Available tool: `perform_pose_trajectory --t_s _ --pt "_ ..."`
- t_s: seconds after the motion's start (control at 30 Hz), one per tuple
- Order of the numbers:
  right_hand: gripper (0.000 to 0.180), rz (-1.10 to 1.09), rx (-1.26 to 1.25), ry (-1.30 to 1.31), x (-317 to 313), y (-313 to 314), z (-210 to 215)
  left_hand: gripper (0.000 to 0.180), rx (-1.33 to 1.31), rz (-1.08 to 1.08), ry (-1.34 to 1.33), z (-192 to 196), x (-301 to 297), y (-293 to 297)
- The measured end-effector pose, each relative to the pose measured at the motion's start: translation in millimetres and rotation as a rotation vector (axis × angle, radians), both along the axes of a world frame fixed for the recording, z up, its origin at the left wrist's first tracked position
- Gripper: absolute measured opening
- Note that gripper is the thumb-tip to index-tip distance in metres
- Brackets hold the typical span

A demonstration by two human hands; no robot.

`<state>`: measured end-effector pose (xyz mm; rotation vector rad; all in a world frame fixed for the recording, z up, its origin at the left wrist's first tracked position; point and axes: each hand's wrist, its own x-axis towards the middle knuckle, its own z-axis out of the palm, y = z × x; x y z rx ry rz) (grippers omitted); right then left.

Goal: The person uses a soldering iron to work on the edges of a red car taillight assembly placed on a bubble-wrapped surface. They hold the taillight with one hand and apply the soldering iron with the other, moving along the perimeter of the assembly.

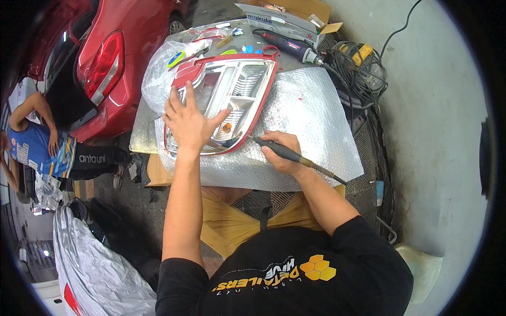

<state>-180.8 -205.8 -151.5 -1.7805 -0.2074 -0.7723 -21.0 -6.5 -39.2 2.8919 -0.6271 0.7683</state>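
A car lamp unit [215, 84] with a red rim, a chrome inside and an orange bulb lies on the work table. My left hand [188, 124] rests on its left part, fingers spread over the surface. In my right hand [287, 141] is a dark, slim corded pen-shaped tool [311, 164], gripped around the handle. Its tip points at the lamp's lower right edge; whether the two touch I cannot tell. Beneath the lamp spreads a silvery bubble-wrap sheet [316, 116].
Behind the lamp are a heat gun [287, 46], a cardboard box [284, 23] and a yellow-handled knife [179, 59] on clear plastic. A machine wrapped in black cable [363, 66] sits at right, near the wall. A red car [142, 58] and another person [39, 137] are at left.
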Motion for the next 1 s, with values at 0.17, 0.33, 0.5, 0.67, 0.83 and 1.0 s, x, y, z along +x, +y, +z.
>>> perform_pose_trajectory --t_s 0.17,0.33,0.5,0.67,0.83,1.0 --pt "0.027 0.013 0.039 0.042 -3.3 -0.5 -1.6 0.122 0.003 -0.01 -0.009 -1.5 0.6 -1.5" --pt "0.027 0.011 0.037 0.005 -2.1 -1.1 -2.1 0.122 0.008 -0.017 -0.027 -2.3 0.7 -1.8" --pt "0.025 -0.032 0.137 0.097 -5.6 -0.6 6.7 0.122 0.01 -0.026 -0.033 -3.6 1.6 0.5" --pt "0.023 -0.021 0.094 0.063 -5.3 -1.8 3.7 0.121 0.033 -0.011 -0.02 -1.7 -0.4 -0.4" --pt "0.025 -0.071 0.162 0.161 -5.4 -0.3 11.2 0.122 0.026 -0.016 -0.042 -3.0 1.3 1.6" --pt "0.025 -0.064 0.119 0.065 -3.2 1.4 0.6 0.123 0.017 -0.027 -0.029 -2.5 1.5 0.2"
